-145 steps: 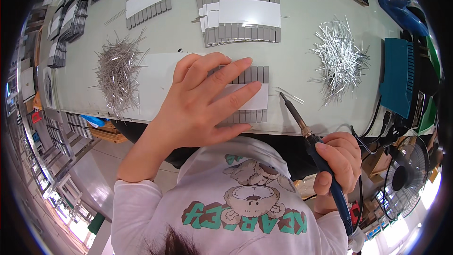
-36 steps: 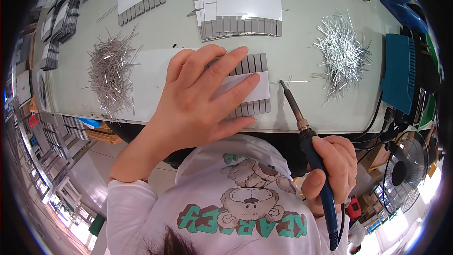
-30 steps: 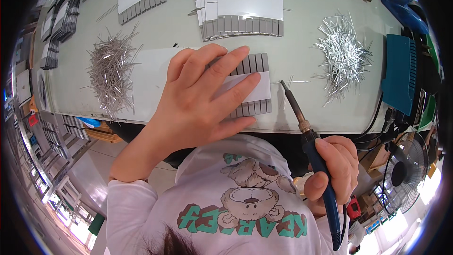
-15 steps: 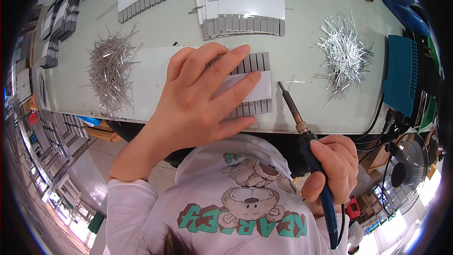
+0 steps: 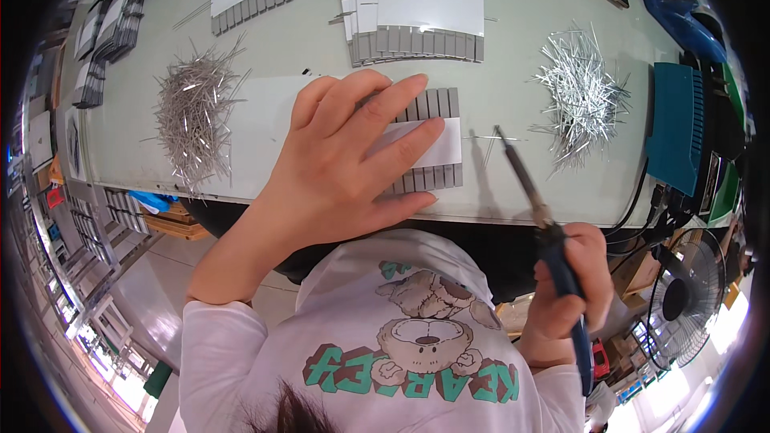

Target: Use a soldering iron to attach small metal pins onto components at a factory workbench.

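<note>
I'm pressing my left hand (image 5: 345, 160) flat, fingers spread, over the row of grey strips (image 5: 429, 140) banded by white tape, lying near the table's (image 5: 513, 48) near edge. My right hand (image 5: 573, 277) is wrapping tight around the blue-handled soldering iron (image 5: 533, 200), tip angling far-left just right of the strips. Loose wire piles are lying left (image 5: 192, 112) and right (image 5: 577, 92).

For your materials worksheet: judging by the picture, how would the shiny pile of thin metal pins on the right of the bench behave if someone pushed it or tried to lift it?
The pile of pins lies loose and tangled, so a push would probably scatter it. Each pin looks thin, straight and likely stiff and light. Stray pins already lie apart, suggesting they slide or roll easily.
</note>
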### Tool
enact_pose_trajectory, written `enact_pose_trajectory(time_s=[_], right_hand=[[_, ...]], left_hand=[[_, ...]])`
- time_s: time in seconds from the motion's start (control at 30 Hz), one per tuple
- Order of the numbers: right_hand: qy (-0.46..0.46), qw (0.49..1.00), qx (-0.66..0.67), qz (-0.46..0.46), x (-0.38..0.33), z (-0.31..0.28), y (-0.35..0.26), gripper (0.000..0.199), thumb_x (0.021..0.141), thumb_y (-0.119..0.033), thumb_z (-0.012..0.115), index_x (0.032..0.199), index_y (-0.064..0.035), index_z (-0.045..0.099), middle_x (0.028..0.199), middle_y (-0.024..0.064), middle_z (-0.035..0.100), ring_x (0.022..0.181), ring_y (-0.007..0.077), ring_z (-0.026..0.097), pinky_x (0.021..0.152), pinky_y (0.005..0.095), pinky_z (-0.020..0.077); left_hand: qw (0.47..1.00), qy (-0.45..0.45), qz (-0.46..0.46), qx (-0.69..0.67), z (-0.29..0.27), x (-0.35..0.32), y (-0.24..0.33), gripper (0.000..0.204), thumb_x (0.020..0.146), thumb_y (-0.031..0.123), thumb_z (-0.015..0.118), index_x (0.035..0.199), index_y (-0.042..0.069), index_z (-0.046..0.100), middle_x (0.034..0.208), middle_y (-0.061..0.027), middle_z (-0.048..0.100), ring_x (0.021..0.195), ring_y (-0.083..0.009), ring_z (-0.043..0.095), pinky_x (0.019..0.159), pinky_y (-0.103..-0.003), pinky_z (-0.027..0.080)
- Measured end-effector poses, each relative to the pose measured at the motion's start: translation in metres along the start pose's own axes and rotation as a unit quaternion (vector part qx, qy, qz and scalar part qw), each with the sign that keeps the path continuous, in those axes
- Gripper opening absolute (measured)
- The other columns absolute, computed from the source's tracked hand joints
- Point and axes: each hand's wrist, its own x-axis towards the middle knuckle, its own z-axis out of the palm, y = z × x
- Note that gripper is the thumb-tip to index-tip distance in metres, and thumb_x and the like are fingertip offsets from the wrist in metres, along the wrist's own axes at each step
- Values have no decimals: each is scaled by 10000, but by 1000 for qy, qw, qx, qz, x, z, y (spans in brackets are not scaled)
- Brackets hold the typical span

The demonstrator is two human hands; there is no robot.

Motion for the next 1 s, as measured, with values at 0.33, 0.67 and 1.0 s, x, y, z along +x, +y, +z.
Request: enact_pose_trajectory(time_s=[0.33, 0.67, 1.0], right_hand=[[173, 973, 110, 106, -1, 36, 32, 761, 872, -646, 444, 1253, 14, 444, 768, 134, 578, 685, 222, 545, 634, 322, 472], [174, 972, 127, 90, -8, 35, 45, 763, 879, -654, 426, 1256, 9, 453, 788, 106, 565, 694, 183, 527, 606, 274, 429], [151, 979, 114, 77, -5, 37, 41, 652, 940, -564, 379, 1233, 12, 465, 733, 87, 547, 682, 183, 508, 712, 343, 445]], left_hand=[[1000, 18, -3, -24, -7, -4, -6, 576, 674, 407, 744, 1164, 131, 615, 1297, -109, 525, 1063, -302, 495, 904, -424, 357], [749, 261, 5, -609, -34, 2, -35, 373, 967, 285, 412, 1075, -25, 588, 1122, -207, 602, 998, -283, 565, 899, -399, 418], [979, 170, -107, 30, -21, -60, -4, 369, 698, 223, 732, 1010, 53, 631, 1104, -53, 547, 999, -276, 484, 820, -398, 401]])
